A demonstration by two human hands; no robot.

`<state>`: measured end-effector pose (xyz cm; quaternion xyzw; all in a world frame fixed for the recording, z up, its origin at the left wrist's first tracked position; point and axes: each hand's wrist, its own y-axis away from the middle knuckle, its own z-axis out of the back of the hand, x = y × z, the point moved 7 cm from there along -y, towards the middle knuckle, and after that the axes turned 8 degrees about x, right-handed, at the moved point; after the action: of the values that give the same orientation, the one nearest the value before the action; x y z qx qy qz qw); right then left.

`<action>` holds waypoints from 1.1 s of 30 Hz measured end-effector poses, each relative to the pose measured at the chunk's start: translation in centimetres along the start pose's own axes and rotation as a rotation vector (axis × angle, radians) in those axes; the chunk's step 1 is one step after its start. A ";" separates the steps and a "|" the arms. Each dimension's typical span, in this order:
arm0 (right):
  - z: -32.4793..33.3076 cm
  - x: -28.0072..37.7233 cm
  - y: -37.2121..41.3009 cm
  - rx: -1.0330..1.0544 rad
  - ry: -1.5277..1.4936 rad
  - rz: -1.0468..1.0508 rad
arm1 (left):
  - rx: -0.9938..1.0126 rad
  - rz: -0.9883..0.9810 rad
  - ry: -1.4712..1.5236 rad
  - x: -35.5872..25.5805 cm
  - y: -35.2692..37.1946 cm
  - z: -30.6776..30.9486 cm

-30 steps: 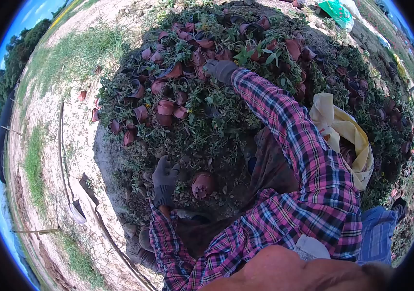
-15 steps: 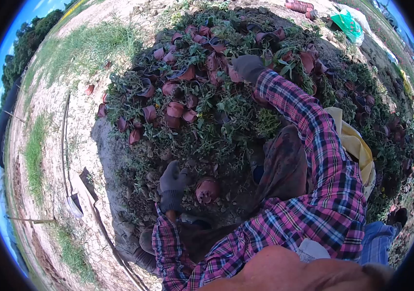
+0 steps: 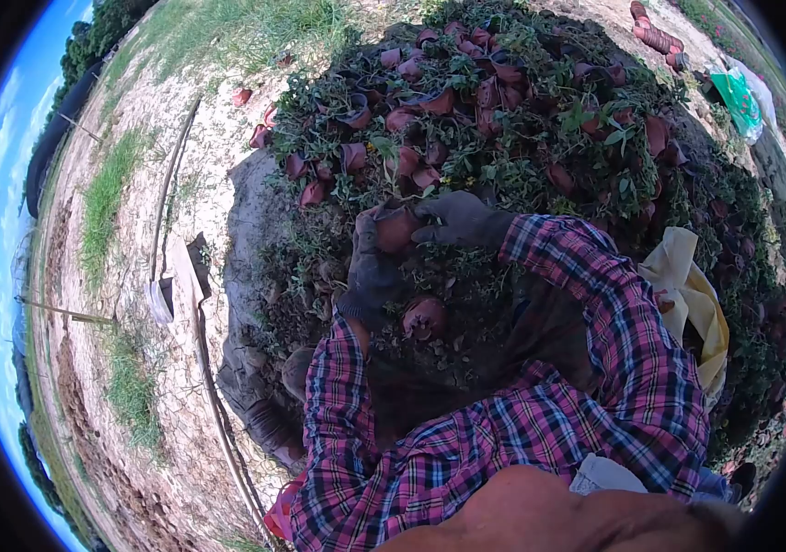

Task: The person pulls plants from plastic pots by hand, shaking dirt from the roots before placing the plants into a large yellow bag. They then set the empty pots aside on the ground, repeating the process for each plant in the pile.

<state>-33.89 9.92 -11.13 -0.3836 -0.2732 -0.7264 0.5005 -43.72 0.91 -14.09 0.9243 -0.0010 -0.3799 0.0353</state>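
Observation:
Both gloved hands meet around a reddish-brown plastic pot (image 3: 396, 230) at the near edge of the heap. My left hand (image 3: 372, 267), in a dark grey glove, wraps its left side. From the right, my right hand (image 3: 463, 219) grips its rim with fingers and thumb. Just below them, a second reddish pot (image 3: 424, 317) lies on the dark soil, its torn-looking bottom showing. Beyond the hands spreads a pile of similar pots (image 3: 436, 101) mixed with green weeds.
At left, a long-handled tool (image 3: 192, 281) and a metal blade (image 3: 160, 302) lie on pale cracked ground. A yellowish sack (image 3: 678, 276) is at right. Stacked pots (image 3: 658, 39) and a green bag (image 3: 738, 103) lie at the upper right.
My right hand has come back from the pile toward my body with a pot. My left hand has moved up and closed on it. The view has turned, shifting the scene.

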 end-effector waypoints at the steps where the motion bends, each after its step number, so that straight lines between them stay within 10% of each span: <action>1: 0.0 0.1 -0.3 0.005 0.060 -0.031 | 0.012 -0.020 -0.005 -0.2 -0.2 -0.2; 5: -0.3 0.5 -1.3 -0.143 -0.269 0.013 | 0.091 0.002 0.049 -0.1 0.4 -1.1; 10: 1.3 3.3 -1.4 -0.182 0.243 -0.027 | 0.063 0.049 0.097 1.2 -0.2 0.5; 19: -1.4 0.2 -2.6 -0.065 -0.433 -0.096 | -0.270 -0.139 0.053 -0.7 1.1 3.6; 27: -1.3 2.3 -0.3 -0.031 -0.717 -0.260 | -0.244 -0.322 -0.684 -2.8 1.6 2.3; 33: -2.9 -0.8 -3.3 -0.029 -0.682 -0.162 | -0.239 -0.179 -0.268 -2.7 1.7 1.0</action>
<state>-37.64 9.28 -13.45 -0.5884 -0.4440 -0.5975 0.3157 -46.35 -0.79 -12.79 0.8511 0.1216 -0.4986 0.1105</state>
